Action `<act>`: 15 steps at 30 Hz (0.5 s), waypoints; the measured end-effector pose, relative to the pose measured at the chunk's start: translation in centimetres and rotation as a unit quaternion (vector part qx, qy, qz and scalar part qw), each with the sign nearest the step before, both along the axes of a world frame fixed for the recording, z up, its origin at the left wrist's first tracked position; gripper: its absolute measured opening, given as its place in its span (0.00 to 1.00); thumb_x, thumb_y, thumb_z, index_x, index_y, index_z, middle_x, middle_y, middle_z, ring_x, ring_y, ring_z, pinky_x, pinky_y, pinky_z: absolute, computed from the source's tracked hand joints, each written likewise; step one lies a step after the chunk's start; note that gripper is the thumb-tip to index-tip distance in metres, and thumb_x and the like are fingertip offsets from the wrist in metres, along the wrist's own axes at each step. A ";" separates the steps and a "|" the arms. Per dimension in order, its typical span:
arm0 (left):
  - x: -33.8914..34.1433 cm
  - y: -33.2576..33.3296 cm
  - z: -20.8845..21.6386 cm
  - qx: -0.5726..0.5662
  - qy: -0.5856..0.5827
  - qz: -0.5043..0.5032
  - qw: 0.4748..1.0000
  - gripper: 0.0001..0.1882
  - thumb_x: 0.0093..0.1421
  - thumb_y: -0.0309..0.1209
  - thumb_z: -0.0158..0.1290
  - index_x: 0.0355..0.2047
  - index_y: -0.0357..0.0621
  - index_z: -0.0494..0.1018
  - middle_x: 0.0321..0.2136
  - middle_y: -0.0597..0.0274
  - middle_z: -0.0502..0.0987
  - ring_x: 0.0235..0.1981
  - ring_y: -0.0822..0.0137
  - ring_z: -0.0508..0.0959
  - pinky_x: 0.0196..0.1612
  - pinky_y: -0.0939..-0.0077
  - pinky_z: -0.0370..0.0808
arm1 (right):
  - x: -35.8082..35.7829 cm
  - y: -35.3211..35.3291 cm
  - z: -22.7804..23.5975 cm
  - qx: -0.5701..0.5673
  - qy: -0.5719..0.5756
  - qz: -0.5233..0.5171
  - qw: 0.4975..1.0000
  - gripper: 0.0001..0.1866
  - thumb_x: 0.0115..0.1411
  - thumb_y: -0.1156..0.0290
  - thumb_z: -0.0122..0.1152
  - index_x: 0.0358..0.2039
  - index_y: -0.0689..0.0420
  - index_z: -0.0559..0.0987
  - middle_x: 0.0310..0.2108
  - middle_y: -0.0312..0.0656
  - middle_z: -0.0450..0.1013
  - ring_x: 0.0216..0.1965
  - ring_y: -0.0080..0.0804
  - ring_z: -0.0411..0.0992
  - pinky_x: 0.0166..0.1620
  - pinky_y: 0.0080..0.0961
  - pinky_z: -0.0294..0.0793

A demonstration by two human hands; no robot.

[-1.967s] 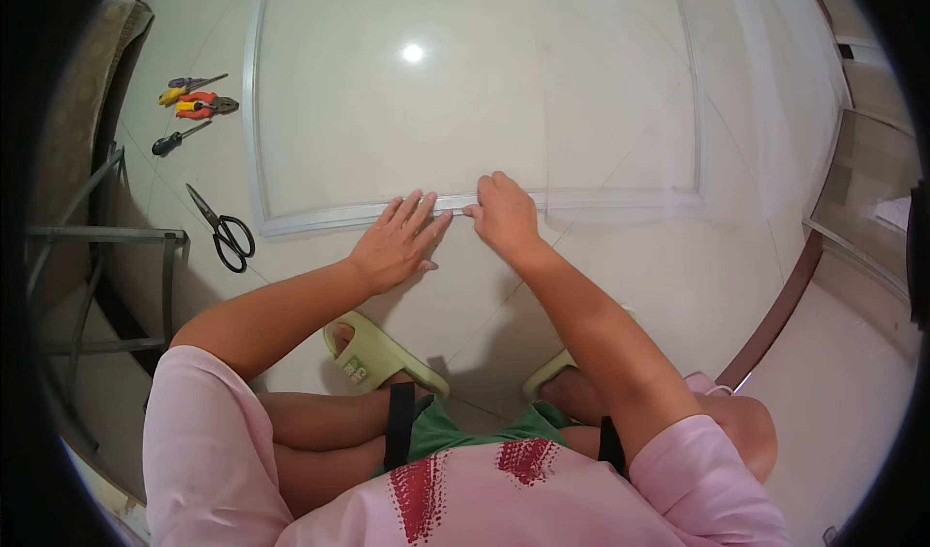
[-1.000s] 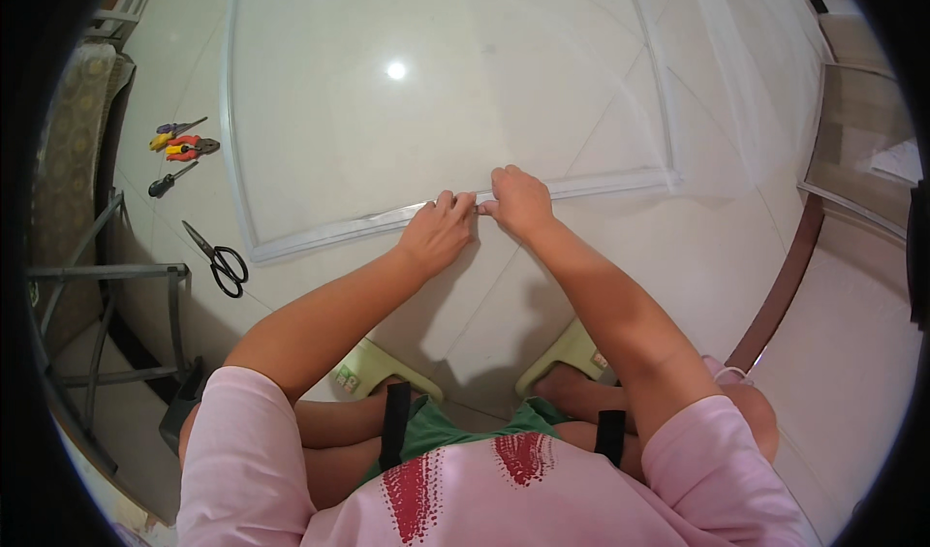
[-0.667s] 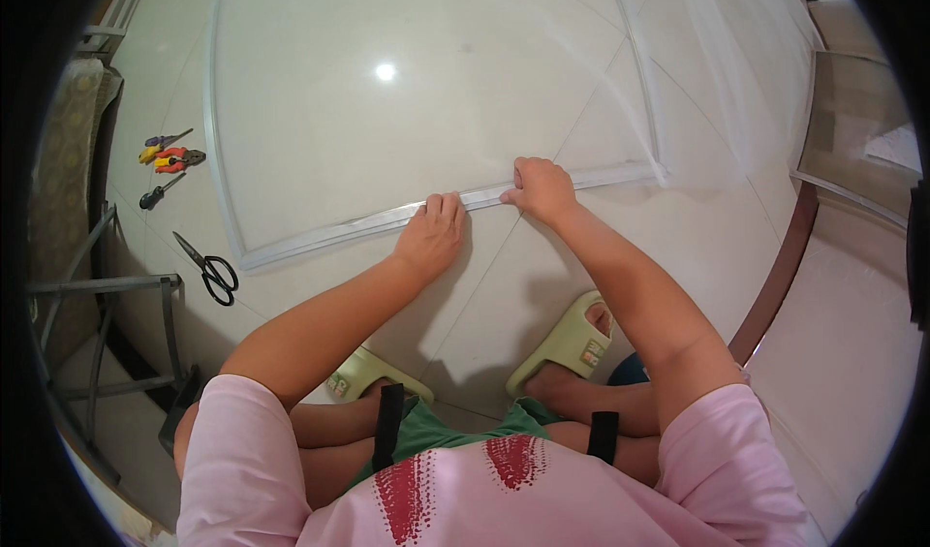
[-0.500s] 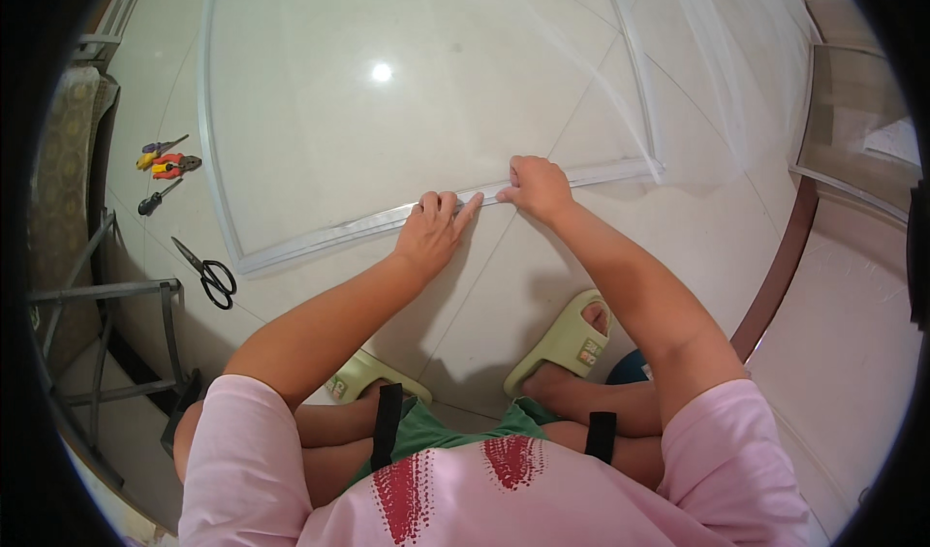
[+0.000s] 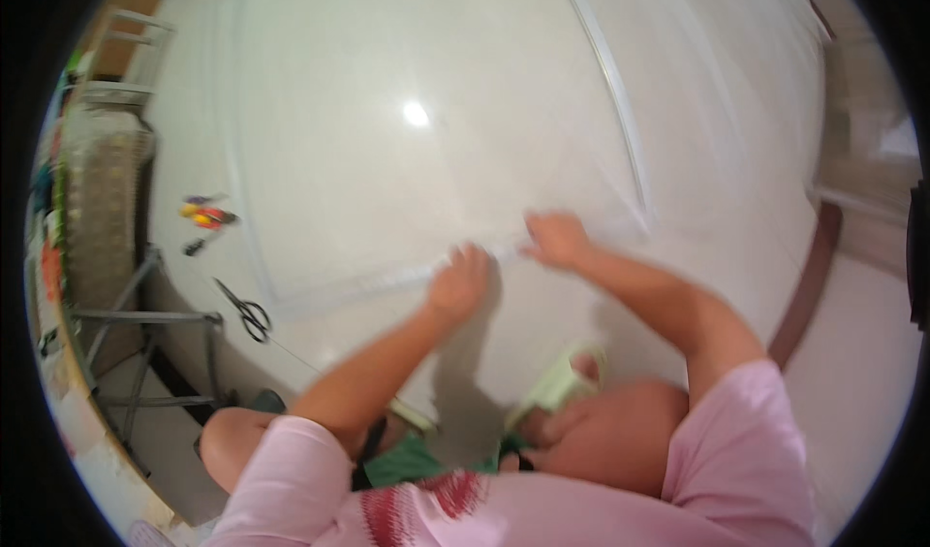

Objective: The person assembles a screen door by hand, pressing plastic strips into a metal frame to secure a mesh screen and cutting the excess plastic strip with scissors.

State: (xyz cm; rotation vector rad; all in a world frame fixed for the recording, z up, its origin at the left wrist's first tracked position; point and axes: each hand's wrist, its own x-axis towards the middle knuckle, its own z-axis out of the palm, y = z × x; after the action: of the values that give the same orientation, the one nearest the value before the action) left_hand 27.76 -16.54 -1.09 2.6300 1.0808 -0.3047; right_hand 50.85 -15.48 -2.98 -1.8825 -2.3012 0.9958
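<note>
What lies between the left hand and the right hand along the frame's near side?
In the head view, only a short stretch of the silvery frame shows between the left hand and the right hand; blur hides finer detail.

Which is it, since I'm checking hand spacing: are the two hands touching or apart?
Apart. The head view, though blurred, shows frame edge between the left hand and right hand.

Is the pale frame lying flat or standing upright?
Lying flat: the frame spreads across the floor, with the left hand and right hand at its near edge; blur hides their exact contact.
</note>
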 end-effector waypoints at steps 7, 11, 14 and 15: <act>3.2 2.2 0.9 -0.106 0.071 0.020 0.992 0.14 0.55 0.29 0.45 0.43 0.41 0.63 0.42 0.50 0.68 0.39 0.53 0.75 0.36 0.61 0.77 | -0.9 -2.1 1.3 -0.010 -0.005 -0.063 0.998 0.11 0.54 0.63 0.58 0.32 0.57 0.71 0.28 0.47 0.74 0.32 0.45 0.75 0.33 0.43 0.73; 5.3 2.4 -1.3 -0.202 -0.039 0.067 0.976 0.12 0.58 0.31 0.44 0.43 0.46 0.64 0.37 0.52 0.70 0.39 0.52 0.74 0.38 0.58 0.73 | 0.1 -2.4 0.5 -0.006 0.021 -0.079 0.997 0.09 0.54 0.66 0.55 0.32 0.56 0.70 0.29 0.45 0.74 0.32 0.44 0.74 0.34 0.41 0.73; 5.9 1.9 -1.3 -0.209 -0.142 0.108 0.962 0.07 0.58 0.30 0.45 0.37 0.47 0.68 0.34 0.54 0.72 0.38 0.50 0.74 0.37 0.57 0.71 | -0.9 -2.4 0.2 0.067 0.054 -0.088 0.992 0.06 0.53 0.69 0.53 0.31 0.56 0.70 0.28 0.44 0.73 0.30 0.45 0.74 0.33 0.41 0.73; 6.4 1.8 -1.2 -0.192 -0.154 0.126 0.961 0.06 0.56 0.28 0.47 0.35 0.47 0.69 0.33 0.56 0.73 0.37 0.51 0.74 0.37 0.59 0.72 | -0.7 -2.6 0.1 0.080 0.069 -0.102 0.989 0.06 0.53 0.69 0.53 0.30 0.56 0.70 0.28 0.44 0.73 0.30 0.45 0.74 0.33 0.41 0.73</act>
State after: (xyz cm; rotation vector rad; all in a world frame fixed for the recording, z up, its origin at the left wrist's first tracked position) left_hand 34.14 -14.75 -2.33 2.0863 1.1043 -0.0375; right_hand 50.13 -18.07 -2.85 -1.8742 -2.0013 0.8585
